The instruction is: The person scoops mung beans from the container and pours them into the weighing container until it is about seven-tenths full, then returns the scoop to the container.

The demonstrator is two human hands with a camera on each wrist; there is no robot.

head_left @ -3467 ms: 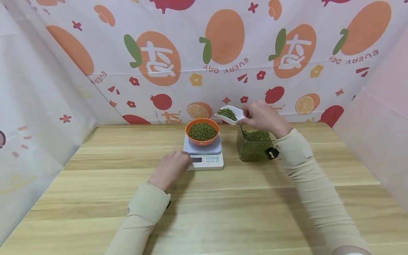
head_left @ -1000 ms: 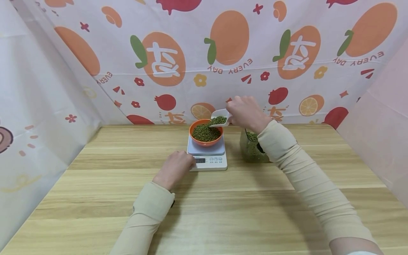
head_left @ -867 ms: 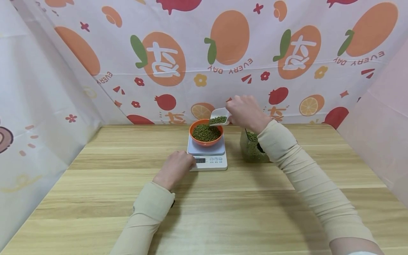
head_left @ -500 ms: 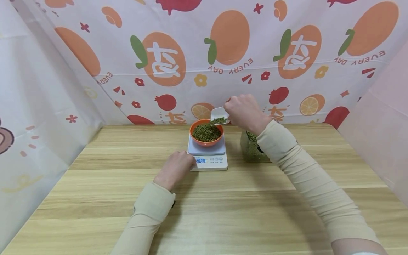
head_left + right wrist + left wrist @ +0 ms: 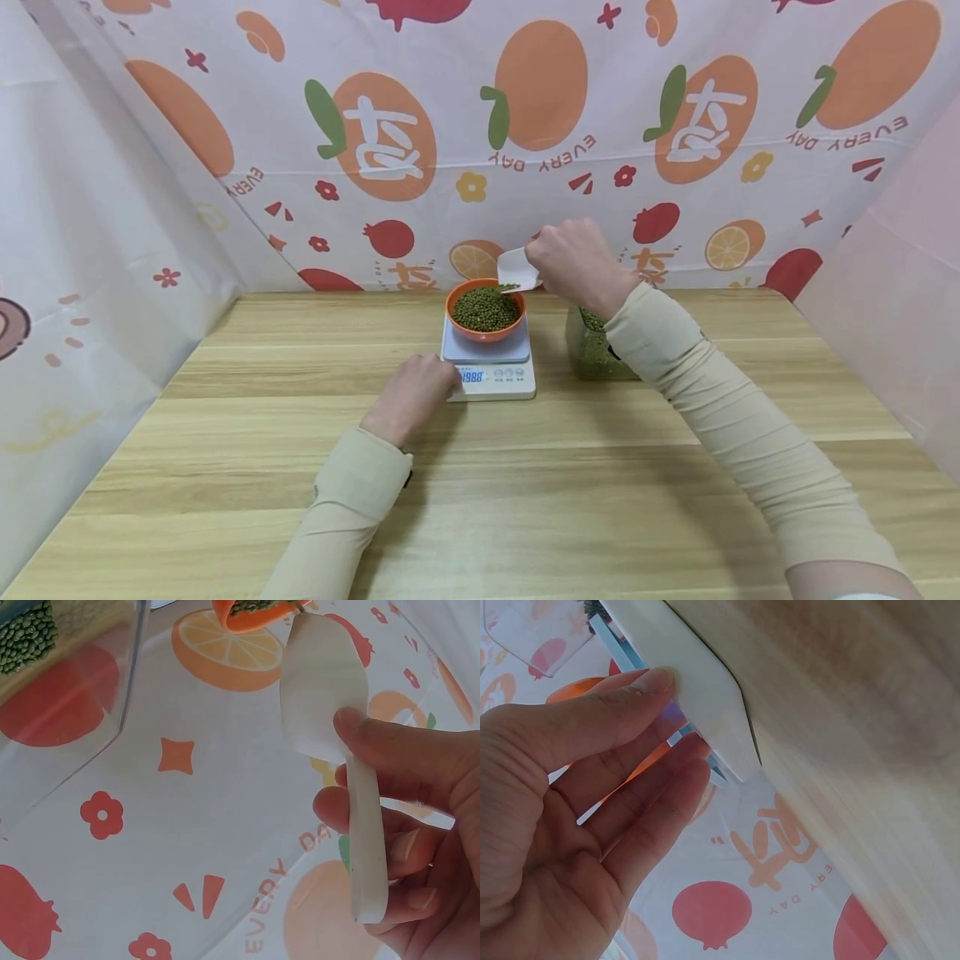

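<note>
In the head view an orange bowl of mung beans stands on a white kitchen scale. Its display is lit, reading something like 198.8. My left hand is at the scale's front left corner; in the left wrist view the thumb and fingertips hold its edge. With my right hand I grip the handle of a white scoop. Its lip is tilted down over the bowl's right rim, and a few mung beans remain near the lip.
A clear container with mung beans stands right of the scale, partly hidden by the right sleeve. Behind the wooden table hangs a fruit-printed cloth.
The scoop has moved left from above the container to the bowl and tilted further. Its beans have mostly slid out. The scale's display has gone up from about 188.8. My left hand stays put.
</note>
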